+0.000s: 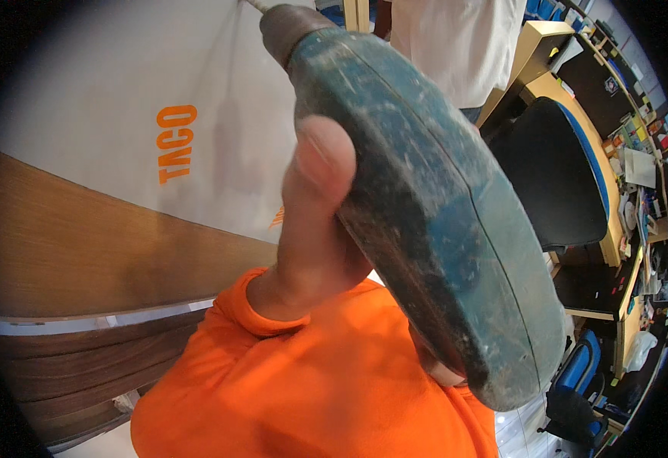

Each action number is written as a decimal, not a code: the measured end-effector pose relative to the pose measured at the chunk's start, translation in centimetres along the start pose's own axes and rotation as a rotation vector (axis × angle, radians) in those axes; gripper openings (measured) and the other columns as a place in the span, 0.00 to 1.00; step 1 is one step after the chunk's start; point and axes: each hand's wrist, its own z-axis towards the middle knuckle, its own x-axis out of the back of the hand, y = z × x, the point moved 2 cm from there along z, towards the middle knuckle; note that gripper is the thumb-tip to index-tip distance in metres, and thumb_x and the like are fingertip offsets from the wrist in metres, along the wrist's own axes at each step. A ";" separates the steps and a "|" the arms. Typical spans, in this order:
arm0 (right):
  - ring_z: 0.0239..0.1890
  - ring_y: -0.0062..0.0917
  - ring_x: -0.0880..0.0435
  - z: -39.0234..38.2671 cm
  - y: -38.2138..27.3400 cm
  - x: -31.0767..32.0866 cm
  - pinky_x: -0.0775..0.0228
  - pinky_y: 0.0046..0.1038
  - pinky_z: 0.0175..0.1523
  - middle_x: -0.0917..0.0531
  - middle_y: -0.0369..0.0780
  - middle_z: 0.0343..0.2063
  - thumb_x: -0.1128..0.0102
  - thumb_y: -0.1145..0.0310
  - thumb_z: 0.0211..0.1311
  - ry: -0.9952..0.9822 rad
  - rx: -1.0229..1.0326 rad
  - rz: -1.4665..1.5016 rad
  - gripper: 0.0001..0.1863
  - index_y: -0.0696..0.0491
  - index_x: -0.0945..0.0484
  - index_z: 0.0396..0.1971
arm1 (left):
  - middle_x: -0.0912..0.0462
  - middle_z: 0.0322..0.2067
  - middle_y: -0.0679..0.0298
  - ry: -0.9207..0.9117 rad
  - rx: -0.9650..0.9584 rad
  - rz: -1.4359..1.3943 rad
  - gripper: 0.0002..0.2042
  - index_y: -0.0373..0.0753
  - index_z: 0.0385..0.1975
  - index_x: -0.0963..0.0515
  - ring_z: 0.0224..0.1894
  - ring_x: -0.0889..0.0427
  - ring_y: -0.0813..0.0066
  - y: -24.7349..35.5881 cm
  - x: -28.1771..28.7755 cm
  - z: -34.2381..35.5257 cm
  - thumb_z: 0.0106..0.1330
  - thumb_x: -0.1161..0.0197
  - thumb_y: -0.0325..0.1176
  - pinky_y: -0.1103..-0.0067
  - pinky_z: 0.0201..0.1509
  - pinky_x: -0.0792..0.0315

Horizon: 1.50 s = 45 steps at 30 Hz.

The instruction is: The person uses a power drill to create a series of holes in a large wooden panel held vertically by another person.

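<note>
A worn, scuffed dark teal power drill (441, 198) fills the middle of the view, slanting from upper left to lower right. Its brown chuck (292, 29) is at the top, and a thin bit (255, 4) reaches toward a white panel (82, 99) at the frame's edge. Whether the tip touches the panel I cannot tell. My left hand (315, 206) is closed on the drill's left side, thumb pressed to the casing and other fingers hidden behind it. Of my right hand (442, 371) only a sliver of skin shows under the drill's rear end; its fingers are hidden.
Orange lettering marks the white panel, with a brown wood band (74, 237) below it. Dark brown slats (90, 374) lie lower left. Beyond the drill stands a person in a white shirt (452, 49). At right are a black chair (551, 172) and cluttered desks (631, 191).
</note>
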 end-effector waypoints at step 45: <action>0.22 0.21 0.20 4.3 -1.3 -3.3 0.30 0.23 0.28 0.18 0.36 0.23 0.27 0.72 0.45 0.203 -0.013 0.303 0.20 0.55 0.19 0.42 | 0.24 0.43 0.50 -0.162 -0.019 -0.300 0.36 0.37 0.55 0.37 0.41 0.19 0.53 0.6 2.0 2.4 0.60 0.45 0.64 0.59 0.46 0.20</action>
